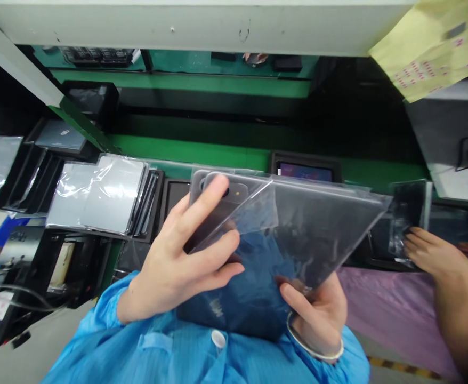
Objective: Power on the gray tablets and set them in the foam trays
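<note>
A dark grey tablet (309, 224) in a clear plastic bag is tilted in front of my chest, its back with the camera corner facing me. My left hand (182, 256) is at its left end, with one finger stretched over the camera and the others bent against the plastic. A folded flap of the bag (253, 208) crosses the tablet beside these fingers. At the lower right edge, my right hand (317, 314) grips the bagged tablet, thumb on the near face and the other fingers largely hidden behind it.
Bagged silver tablets (98, 194) stand in a row at left, beside a black device (22, 256). Behind the held tablet lies another with a lit screen (306, 170). At right, another person's hand (437, 250) holds a bagged item (408, 213). A yellow paper (429, 53) hangs from the shelf (202, 29).
</note>
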{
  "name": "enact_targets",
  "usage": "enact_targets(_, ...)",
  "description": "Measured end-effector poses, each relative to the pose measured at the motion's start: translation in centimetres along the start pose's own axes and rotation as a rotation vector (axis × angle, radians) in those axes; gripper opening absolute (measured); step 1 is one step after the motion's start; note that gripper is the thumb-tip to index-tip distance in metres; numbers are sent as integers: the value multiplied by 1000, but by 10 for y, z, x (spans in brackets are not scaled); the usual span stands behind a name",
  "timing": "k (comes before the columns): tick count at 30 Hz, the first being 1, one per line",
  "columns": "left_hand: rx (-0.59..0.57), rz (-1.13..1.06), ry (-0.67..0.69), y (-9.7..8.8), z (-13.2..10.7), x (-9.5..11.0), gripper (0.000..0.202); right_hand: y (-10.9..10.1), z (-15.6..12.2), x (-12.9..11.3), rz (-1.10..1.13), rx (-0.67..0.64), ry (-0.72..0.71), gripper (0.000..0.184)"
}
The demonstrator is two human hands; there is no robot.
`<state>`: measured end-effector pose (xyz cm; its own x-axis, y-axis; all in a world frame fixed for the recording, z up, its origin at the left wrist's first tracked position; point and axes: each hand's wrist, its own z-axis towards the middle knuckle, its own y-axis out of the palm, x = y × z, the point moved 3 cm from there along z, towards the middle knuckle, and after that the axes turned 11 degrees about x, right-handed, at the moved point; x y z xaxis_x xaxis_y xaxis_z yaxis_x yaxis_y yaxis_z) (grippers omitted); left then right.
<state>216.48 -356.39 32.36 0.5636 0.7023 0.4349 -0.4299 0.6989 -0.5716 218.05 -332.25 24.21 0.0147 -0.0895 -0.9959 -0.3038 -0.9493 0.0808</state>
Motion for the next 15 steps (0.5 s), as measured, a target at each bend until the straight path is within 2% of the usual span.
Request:
enact_targets(4, -7, 7, 23, 0, 4, 1, 36, -3, -1, 2, -31, -43, 10, 32)
enact_targets(15, 58, 50, 8, 0, -5, 6, 38, -1, -2, 0, -57, -19, 26, 28)
